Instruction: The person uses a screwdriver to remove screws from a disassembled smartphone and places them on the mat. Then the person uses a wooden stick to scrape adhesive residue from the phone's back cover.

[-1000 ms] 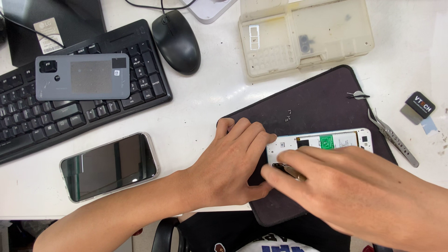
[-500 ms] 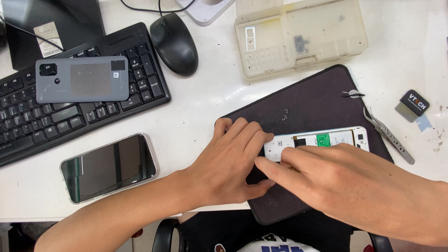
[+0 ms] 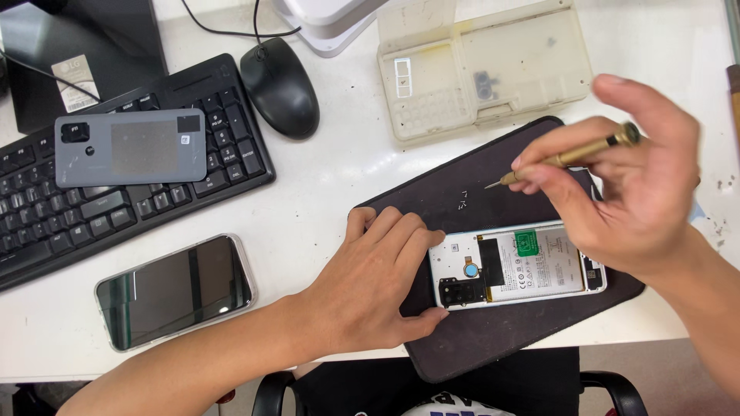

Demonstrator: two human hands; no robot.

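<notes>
From the head camera I see my left hand (image 3: 378,277) lying flat, fingers together, on a dark work mat (image 3: 493,339), its fingertips touching the left end of an opened phone (image 3: 516,266) that lies face down near the mat's front edge. My right hand (image 3: 624,185) is lifted above the phone's right end, fingers closed around a brass screwdriver (image 3: 566,158) whose tip points left. Tiny screws (image 3: 462,205) lie on the mat. On the white desk to the left are a black keyboard (image 3: 154,200), a grey back cover (image 3: 129,146) and another phone (image 3: 176,291).
</notes>
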